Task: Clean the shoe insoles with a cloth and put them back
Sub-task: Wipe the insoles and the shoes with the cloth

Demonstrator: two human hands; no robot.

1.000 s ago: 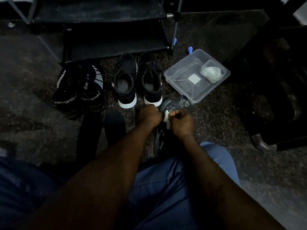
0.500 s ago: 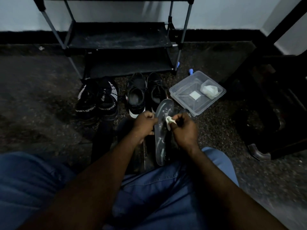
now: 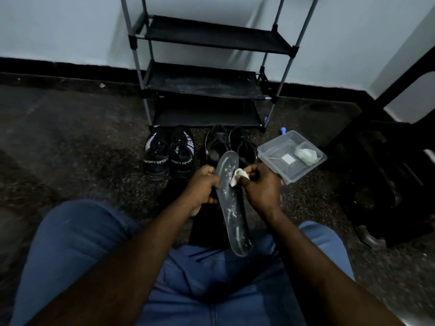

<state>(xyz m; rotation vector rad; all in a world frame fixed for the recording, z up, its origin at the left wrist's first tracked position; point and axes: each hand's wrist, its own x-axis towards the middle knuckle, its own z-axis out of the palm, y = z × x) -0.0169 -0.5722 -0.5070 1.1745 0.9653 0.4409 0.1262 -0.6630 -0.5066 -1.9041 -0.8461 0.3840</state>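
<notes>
Reference landmark: shoe rack (image 3: pixel 204 84), a black three-shelf rack standing against the wall.

1. Insole (image 3: pixel 233 209): held in the air in front of the shoe rack, above the person's lap. Its toe end points toward the rack and its heel end hangs over the jeans (image 3: pixel 77 236). The upper face is dark grey with pale smears.
2. Left hand (image 3: pixel 203 184): fingers curled round the left edge of the insole, near the toe half, gripping it.
3. Right hand (image 3: pixel 261 187): thumb and fingertips closed on a small white cloth (image 3: pixel 238 178), pinching it. The cloth touches the upper face of the insole near the toe end.
4. Sport shoes (image 3: pixel 168 158): a black pair with white stripes and lettering, on the floor just in front of the left half of the shoe rack, side by side.
5. Black shoes (image 3: pixel 229 145): a second pair, on the floor just in front of the right half of the shoe rack, partly hidden behind the insole.
6. Plastic box (image 3: pixel 274 161): clear, lidless, on the floor in front of the shoe rack's right leg. It holds a pale crumpled wad (image 3: pixel 306 154) and a small white square (image 3: pixel 287 158).
7. Dark flat shapes lie on the floor between the sport shoes and the lap; the picture is too dim to tell what they are
</notes>
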